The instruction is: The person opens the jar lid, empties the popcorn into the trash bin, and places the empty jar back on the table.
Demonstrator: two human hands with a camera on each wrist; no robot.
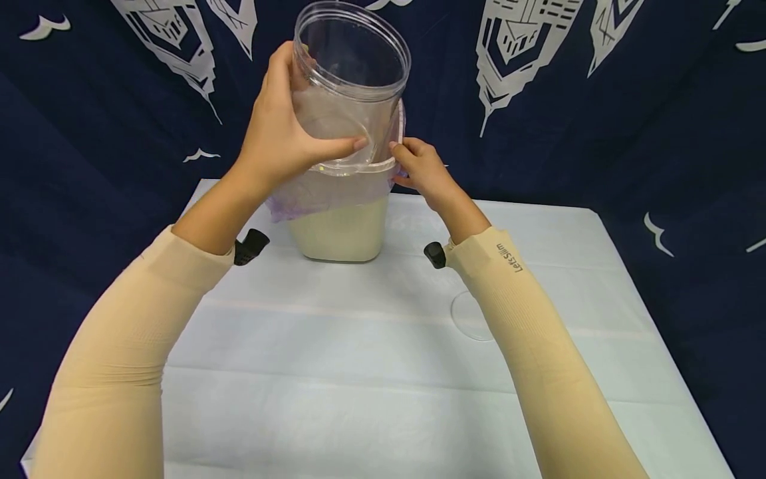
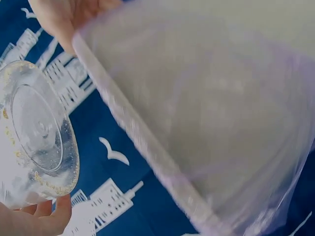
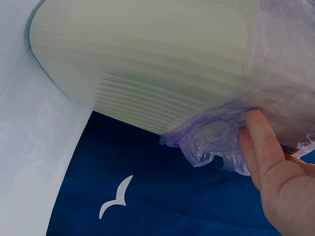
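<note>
A clear plastic jar [image 1: 350, 80] is held tilted above a cream bin [image 1: 342, 229] lined with a thin purple bag [image 1: 317, 193]. My left hand [image 1: 284, 130] grips the jar's side, thumb across its lower front. In the left wrist view the jar's round base [image 2: 37, 137] shows at the left, with fingertips [image 2: 49, 216] under it and the bag-covered bin [image 2: 206, 113] beside it. My right hand [image 1: 421, 166] holds the bin's right rim, and its fingers [image 3: 266, 147] press on the bunched bag [image 3: 216, 132] against the ribbed bin wall [image 3: 147, 64].
The bin stands at the far middle of a table under a white cloth [image 1: 359, 372]. A clear round lid [image 1: 473, 316] lies on the cloth by my right forearm. Dark blue printed fabric [image 1: 628, 120] hangs behind and beside the table.
</note>
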